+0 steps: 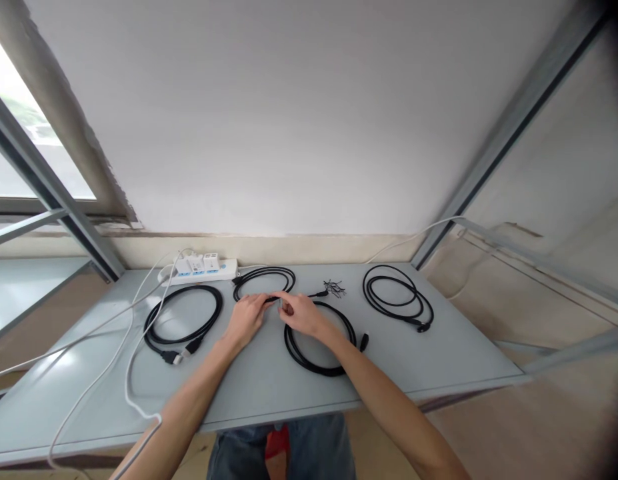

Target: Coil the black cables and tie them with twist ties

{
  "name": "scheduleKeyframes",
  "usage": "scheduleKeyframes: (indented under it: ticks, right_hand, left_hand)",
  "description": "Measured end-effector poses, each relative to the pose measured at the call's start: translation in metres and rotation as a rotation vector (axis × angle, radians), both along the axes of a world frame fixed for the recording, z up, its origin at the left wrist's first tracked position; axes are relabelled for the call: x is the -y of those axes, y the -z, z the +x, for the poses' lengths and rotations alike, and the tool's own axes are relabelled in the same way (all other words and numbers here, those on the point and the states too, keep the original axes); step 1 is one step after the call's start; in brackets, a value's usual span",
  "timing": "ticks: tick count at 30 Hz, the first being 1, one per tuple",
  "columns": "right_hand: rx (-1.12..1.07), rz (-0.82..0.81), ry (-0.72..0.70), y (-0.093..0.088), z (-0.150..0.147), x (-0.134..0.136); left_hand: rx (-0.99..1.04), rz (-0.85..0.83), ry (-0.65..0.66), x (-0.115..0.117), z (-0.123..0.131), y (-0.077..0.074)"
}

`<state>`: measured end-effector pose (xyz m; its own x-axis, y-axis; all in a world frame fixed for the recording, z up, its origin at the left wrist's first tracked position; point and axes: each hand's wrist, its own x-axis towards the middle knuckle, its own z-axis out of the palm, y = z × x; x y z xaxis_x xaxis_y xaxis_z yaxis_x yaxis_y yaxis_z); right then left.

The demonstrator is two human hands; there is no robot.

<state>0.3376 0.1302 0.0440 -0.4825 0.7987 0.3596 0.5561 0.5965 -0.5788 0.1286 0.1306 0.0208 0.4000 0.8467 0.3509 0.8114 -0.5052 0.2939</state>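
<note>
At the near side of a coiled black cable (269,270), toward the back of the table, both hands meet. My left hand (247,315) is closed, its fingertips pinching the coil's near edge. Fingers curled, my right hand (301,312) pinches at the same spot, its index finger reaching across the cable. Whether a small tie is between the fingertips is too small to tell. Beneath my right hand and wrist lies another black cable coil (309,365), partly hidden by them. A small pile of thin black ties (335,288) is just beyond my right hand.
A black cable coil with pale-tipped plugs (181,289) lies on the left, and a looser coil (393,311) on the right. A white power strip (223,269) with adapters sits at the back left. White cords (131,373) trail across the table's (439,360) left side.
</note>
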Motion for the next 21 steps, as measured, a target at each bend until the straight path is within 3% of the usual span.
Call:
scheduleKeyframes:
  ticks: [7, 21]
  right_hand:
    - [0.07, 0.064, -0.024, 0.012, 0.0, -0.005]
    - [0.222, 0.078, 0.129, 0.02, -0.007, -0.01]
  left_hand:
    - [0.017, 0.019, 0.003, -0.002, -0.002, -0.003]
    - [-0.019, 0.039, 0.067, 0.0, 0.003, -0.008]
